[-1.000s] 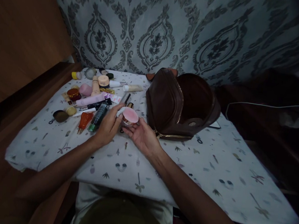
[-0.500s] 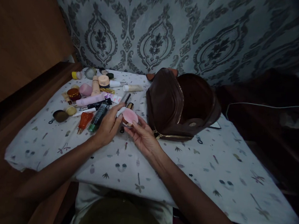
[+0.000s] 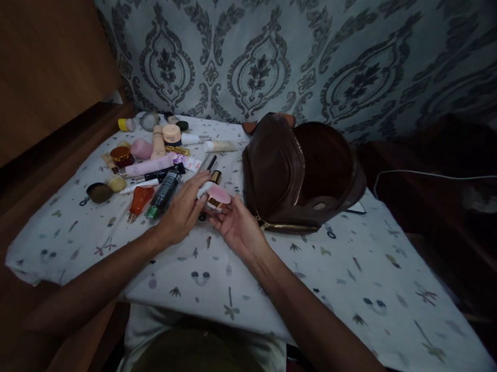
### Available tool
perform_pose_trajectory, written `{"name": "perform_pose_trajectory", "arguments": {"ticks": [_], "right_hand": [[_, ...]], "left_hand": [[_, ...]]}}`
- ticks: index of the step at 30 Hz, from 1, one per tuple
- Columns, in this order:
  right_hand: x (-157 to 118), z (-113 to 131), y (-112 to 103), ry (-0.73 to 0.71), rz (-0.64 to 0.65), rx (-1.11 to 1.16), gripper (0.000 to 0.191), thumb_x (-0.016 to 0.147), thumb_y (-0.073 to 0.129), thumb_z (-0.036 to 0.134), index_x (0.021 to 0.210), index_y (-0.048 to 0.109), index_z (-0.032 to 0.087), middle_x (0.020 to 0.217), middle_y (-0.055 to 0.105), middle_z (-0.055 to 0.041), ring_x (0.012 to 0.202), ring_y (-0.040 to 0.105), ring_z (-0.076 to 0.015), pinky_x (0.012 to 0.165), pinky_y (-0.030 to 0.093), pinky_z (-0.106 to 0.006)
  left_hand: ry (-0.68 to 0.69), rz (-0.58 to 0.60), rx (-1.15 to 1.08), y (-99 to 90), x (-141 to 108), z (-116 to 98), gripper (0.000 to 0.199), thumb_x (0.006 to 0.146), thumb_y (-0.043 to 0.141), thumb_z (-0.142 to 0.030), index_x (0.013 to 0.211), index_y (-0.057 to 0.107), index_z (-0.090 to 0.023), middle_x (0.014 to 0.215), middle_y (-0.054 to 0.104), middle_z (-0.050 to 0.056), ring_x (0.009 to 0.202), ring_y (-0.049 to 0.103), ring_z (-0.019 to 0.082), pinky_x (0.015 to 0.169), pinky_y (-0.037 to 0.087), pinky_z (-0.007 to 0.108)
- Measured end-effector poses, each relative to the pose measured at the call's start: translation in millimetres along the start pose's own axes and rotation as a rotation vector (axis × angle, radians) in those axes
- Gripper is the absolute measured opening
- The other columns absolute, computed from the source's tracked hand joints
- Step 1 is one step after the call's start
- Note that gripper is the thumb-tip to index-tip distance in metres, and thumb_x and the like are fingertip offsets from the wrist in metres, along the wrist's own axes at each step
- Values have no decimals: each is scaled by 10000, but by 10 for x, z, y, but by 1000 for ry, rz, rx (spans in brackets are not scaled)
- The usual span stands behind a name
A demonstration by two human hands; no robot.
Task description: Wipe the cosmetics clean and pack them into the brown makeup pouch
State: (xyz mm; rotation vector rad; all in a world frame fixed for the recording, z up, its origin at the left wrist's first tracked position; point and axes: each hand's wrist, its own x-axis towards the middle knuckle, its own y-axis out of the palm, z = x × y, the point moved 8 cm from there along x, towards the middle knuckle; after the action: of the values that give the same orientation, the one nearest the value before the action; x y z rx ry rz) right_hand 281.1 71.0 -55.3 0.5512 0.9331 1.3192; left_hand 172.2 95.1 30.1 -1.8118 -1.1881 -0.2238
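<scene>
L hand (image 3: 181, 212) & R hand (image 3: 240, 228) both grip the pink-topped compact (image 3: 218, 197), fingers curled round its sides, just above the cloth btwn the bottles & brown leather bag (image 3: 275, 171). Bag close on R; green-capped bottle (image 3: 164, 194) tight by L hand. Open cloth toward near edge & far R. Patterned tablecloth (image 3: 206, 286); damask-print wall (image 3: 259, 55) behind; wood panel (image 3: 43, 61) on L.

Head camera: sole view, worn on the head, facing forward and down.
Left hand (image 3: 181, 212), right hand (image 3: 242, 227): near centre, seen from above.
Table (image 3: 331, 278): near range, oblique.
Patterned backdrop (image 3: 258, 66): farther, 12 o'clock.
Wearer's clothing (image 3: 203, 357): 6 o'clock, viewed steeply downward.
</scene>
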Motion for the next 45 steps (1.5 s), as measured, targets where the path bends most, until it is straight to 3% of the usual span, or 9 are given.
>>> {"name": "perform_pose_trajectory", "arguments": {"ticks": [5,13,17,20,26,30,36,45], "right_hand": [[-12,56,-60,-45,-46,29,237,704,860,185,881,702,183,725,736,24,613,657,-102,545,556,-199],[-28,10,15,-21,15,0,323,669,863,133,942,702,195,846,763,0,698,690,-119,647,596,-231],[-19,28,53,-59,44,43,314,690,832,91,953,700,200,918,764,11,806,709,-124,801,612,-269],[1,42,8,-72,6,96,250,714,807,71,887,692,210,837,751,43,762,694,-101,771,605,-237],[-21,-4,8,6,17,120,253,674,872,176,840,684,203,714,719,52,640,665,-102,615,577,-213],[-43,-41,-4,43,3,130,338,606,930,272,830,689,195,702,714,49,650,668,-107,601,563,-209],[-42,-30,-3,38,22,93,436,514,969,278,800,656,180,743,721,36,644,640,-100,551,526,-202],[-67,-22,35,35,52,7,624,413,999,367,811,558,177,749,690,52,616,615,-83,576,549,-228]], "left_hand": [[-1,-18,-9,-33,12,-1,407,1041,362,-326,1393,466,-151,1468,532,175,1390,479,235,1173,372,461],[-53,-27,12,-41,21,51,419,1045,343,-333,1405,466,-159,1421,575,158,1358,513,237,1155,398,455],[91,25,30,58,-23,-65,427,1039,366,-293,1451,427,-198,1487,519,154,1423,443,248,1186,359,493],[201,72,53,140,-69,-149,482,1029,387,-255,1509,357,-213,1541,456,168,1463,390,263,1191,348,525],[270,103,89,165,-82,-223,569,1012,422,-209,1561,283,-253,1555,441,143,1479,362,269,1188,369,502],[278,66,75,100,-68,-241,569,1002,425,-184,1552,311,-275,1560,429,121,1456,391,263,1189,366,478],[238,-4,98,7,-44,-221,521,1000,429,-208,1508,389,-318,1516,471,82,1387,464,260,1150,401,456],[208,-49,154,2,-31,-137,473,991,447,-263,1464,447,-260,1437,534,111,1333,510,282,1119,415,466]]}}
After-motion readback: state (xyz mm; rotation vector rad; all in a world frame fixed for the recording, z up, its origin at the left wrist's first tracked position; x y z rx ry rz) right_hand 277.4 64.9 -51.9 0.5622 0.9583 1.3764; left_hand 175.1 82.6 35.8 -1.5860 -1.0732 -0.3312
